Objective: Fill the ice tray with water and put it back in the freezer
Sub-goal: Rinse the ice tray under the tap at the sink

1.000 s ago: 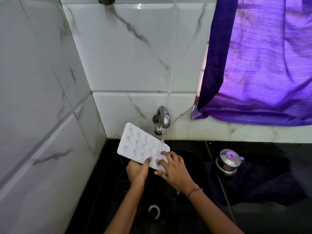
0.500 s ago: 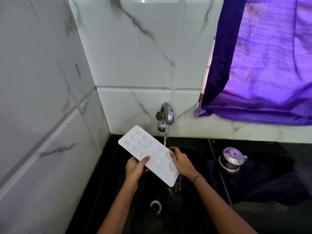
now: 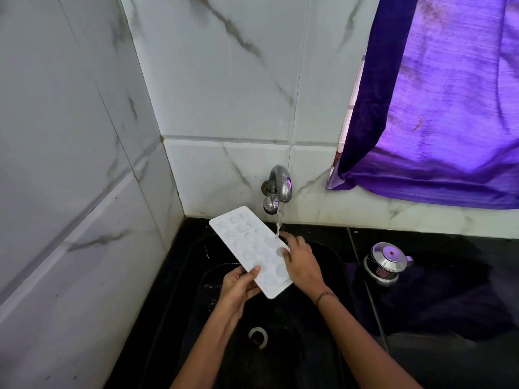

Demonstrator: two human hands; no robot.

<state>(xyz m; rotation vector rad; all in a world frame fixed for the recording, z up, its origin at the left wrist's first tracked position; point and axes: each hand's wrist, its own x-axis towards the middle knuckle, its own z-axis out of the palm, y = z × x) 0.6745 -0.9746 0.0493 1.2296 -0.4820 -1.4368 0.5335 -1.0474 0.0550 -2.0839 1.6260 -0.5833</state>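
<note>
A white ice tray (image 3: 250, 245) with several shaped cells is held over the black sink (image 3: 320, 256), its long axis running from upper left to lower right. My left hand (image 3: 238, 284) grips its near left edge, thumb on top. My right hand (image 3: 300, 262) holds its right long edge, thumb on a cell. A steel wall tap (image 3: 279, 186) runs, and its thin stream (image 3: 278, 224) lands at the tray's right edge by my right fingers.
The sink drain (image 3: 257, 336) lies below the hands. A small steel lidded pot (image 3: 384, 263) stands on the black counter to the right. A purple curtain (image 3: 438, 108) hangs at the upper right. Marble tile walls (image 3: 84, 192) close the left and back.
The tray has swung from a flatter, far-left hold into a diagonal one under the stream. My right hand moved from the tray's near end to its right long edge.
</note>
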